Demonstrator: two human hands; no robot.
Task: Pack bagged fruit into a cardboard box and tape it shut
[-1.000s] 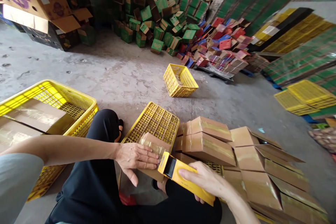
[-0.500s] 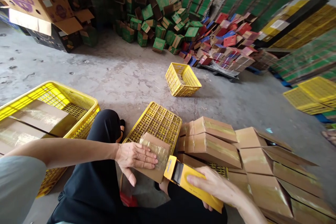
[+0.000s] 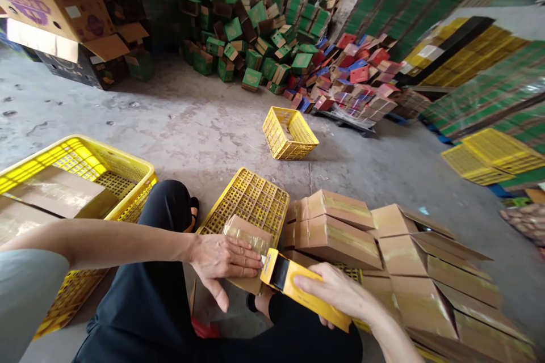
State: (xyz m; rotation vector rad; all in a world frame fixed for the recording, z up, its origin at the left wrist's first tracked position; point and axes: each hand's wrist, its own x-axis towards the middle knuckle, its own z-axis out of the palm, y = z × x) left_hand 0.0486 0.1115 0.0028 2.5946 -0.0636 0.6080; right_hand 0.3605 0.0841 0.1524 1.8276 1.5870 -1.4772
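Observation:
A small brown cardboard box (image 3: pixel 251 232) banded with shiny clear-gold tape rests on an upturned yellow plastic crate (image 3: pixel 255 193). My left hand (image 3: pixel 227 261) lies flat on the box top, fingers stretched out and thumb apart. In my right hand (image 3: pixel 336 292) is a long yellow hand-held device (image 3: pixel 310 298) with a black section behind its head; its exact kind is unclear. The device's head sits at the box's right end, close to my left fingertips. A small white patch shows between fingertips and head. Part of the box is hidden under my left hand.
Taped brown cartons (image 3: pixel 340 224) are stacked at my right. A big yellow crate (image 3: pixel 134 176) on my left holds taped cartons (image 3: pixel 63 190). Ahead on the floor stands a smaller yellow basket (image 3: pixel 293 139). Piles of green boxes (image 3: pixel 255 62) and red boxes (image 3: pixel 360 74) lie behind it.
The device's head has shifted slightly left and up in the picture, and my left fingertips are nearer to it. The view has tilted up a little, showing more of the back wall.

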